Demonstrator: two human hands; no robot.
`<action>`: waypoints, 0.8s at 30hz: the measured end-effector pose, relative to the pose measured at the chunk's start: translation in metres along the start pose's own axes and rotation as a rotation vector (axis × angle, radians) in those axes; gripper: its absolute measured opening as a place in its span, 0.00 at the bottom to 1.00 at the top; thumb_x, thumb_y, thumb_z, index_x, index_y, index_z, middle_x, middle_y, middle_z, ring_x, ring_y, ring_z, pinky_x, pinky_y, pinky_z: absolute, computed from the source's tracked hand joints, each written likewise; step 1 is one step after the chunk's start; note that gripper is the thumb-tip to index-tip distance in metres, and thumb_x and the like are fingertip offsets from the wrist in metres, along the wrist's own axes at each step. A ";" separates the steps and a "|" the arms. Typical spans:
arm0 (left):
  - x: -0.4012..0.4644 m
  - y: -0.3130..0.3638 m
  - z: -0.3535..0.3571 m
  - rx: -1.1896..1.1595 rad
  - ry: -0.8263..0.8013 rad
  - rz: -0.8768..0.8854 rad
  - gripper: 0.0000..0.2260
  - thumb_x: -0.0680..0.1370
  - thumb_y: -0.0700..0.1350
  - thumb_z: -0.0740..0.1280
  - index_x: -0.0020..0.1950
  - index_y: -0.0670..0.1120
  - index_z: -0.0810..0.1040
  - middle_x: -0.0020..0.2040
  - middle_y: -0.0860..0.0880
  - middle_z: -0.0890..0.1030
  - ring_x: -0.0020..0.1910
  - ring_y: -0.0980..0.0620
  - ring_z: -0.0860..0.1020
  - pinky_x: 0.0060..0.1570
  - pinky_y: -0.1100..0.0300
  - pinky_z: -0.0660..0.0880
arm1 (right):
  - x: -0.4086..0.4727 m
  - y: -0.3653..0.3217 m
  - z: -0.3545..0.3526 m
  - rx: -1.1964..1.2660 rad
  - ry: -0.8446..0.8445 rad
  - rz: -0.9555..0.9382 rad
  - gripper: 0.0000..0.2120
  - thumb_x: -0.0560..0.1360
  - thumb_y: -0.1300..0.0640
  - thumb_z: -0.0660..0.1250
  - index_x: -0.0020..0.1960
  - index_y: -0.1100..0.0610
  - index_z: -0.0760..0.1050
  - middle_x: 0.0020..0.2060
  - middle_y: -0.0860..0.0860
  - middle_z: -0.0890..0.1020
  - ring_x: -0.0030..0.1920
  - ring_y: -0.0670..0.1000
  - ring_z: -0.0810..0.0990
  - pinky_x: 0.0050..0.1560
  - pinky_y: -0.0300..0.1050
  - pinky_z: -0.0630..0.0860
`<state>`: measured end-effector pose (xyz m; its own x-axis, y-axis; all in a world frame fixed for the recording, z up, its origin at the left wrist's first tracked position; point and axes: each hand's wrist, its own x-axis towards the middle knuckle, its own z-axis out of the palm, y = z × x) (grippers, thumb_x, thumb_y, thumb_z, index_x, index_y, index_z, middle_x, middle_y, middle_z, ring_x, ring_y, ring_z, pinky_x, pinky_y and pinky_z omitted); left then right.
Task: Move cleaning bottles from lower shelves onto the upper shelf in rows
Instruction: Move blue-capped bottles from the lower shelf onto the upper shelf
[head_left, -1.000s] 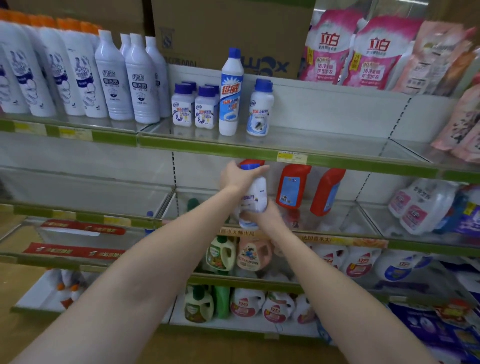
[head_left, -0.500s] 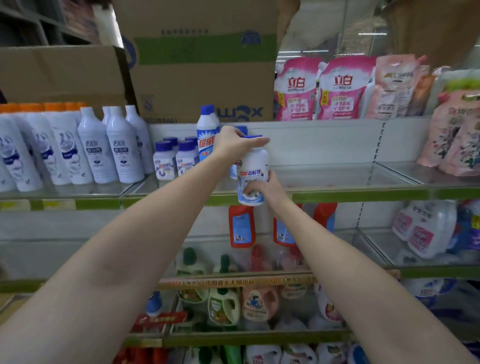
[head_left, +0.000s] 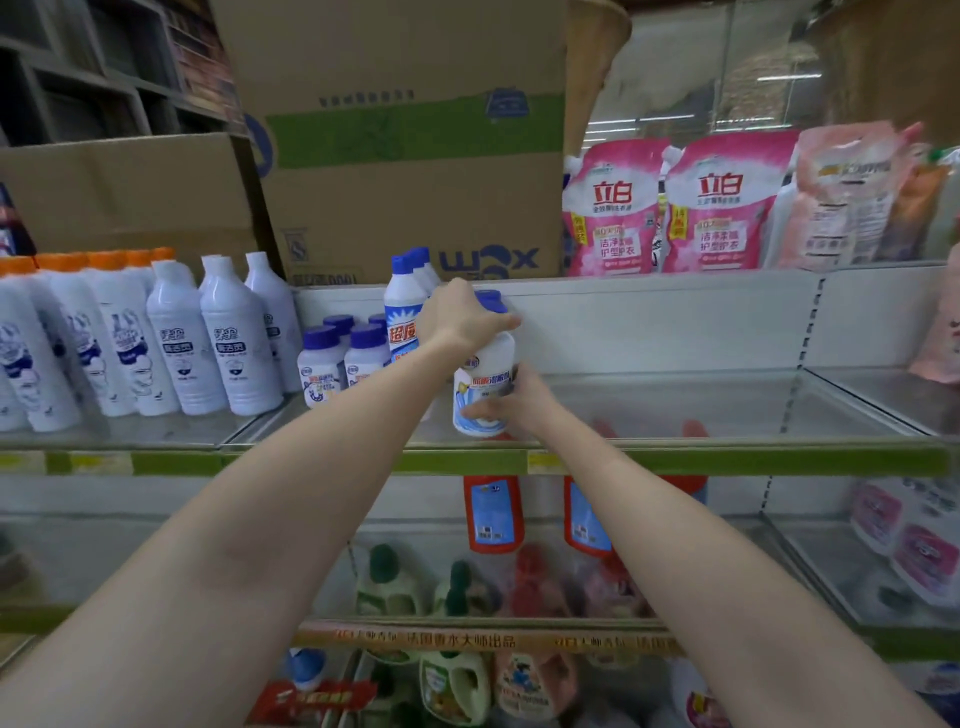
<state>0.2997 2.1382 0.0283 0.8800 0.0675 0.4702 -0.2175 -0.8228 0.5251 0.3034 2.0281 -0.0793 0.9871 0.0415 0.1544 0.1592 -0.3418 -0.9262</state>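
From the head camera I see both of my hands on one small white bottle (head_left: 485, 387) with a blue cap, held upright at the front of the upper shelf (head_left: 675, 460). My left hand (head_left: 460, 317) comes over the top, fingers curled around the cap and shoulder of the bottle. My right hand (head_left: 522, 397) grips the lower body from the right side, fingers wrapped across the label near the base. The bottle's base sits at or just above the glass surface near the shelf's green front edge; I cannot tell whether it is touching down.

Just left of the bottle, partly hidden behind my left wrist, stands a tall white bottle (head_left: 402, 312) with a blue cap and a blue and red label. Further left is a cluster of small purple-capped bottles (head_left: 332, 364), then a row of tall white bottles (head_left: 228, 343), and beyond those the orange-capped bottles (head_left: 62, 332). To the right of the held bottle the glass shelf runs on toward a divider.

Above the shelf back sit cardboard boxes (head_left: 405, 156) and pink refill pouches (head_left: 670, 208). On the shelf below I see two red bottles (head_left: 493, 512) with blue labels, and lower still green and pink detergent jugs (head_left: 457, 680).
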 end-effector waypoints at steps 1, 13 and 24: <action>0.000 -0.007 0.004 0.005 -0.001 -0.004 0.24 0.70 0.64 0.74 0.44 0.46 0.69 0.36 0.51 0.74 0.35 0.51 0.74 0.30 0.57 0.66 | 0.002 0.005 0.002 -0.028 -0.014 0.010 0.43 0.51 0.47 0.85 0.62 0.55 0.73 0.54 0.49 0.85 0.55 0.51 0.84 0.59 0.55 0.81; 0.005 -0.027 0.021 -0.060 0.033 0.025 0.24 0.72 0.65 0.72 0.46 0.45 0.69 0.35 0.52 0.72 0.33 0.55 0.71 0.30 0.61 0.66 | 0.004 0.013 0.009 -0.083 0.085 0.014 0.33 0.63 0.52 0.84 0.60 0.54 0.69 0.58 0.51 0.81 0.59 0.53 0.81 0.54 0.48 0.80; -0.012 -0.040 0.018 -0.212 -0.060 0.003 0.21 0.74 0.62 0.72 0.39 0.47 0.69 0.35 0.50 0.74 0.33 0.54 0.72 0.32 0.61 0.67 | -0.010 0.009 0.018 -0.164 0.236 0.026 0.38 0.63 0.47 0.83 0.67 0.57 0.70 0.61 0.54 0.78 0.60 0.54 0.79 0.60 0.55 0.79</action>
<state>0.3053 2.1603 -0.0111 0.9015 0.0263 0.4320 -0.2982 -0.6856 0.6641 0.2948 2.0416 -0.0958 0.9572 -0.1827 0.2245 0.1101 -0.4876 -0.8661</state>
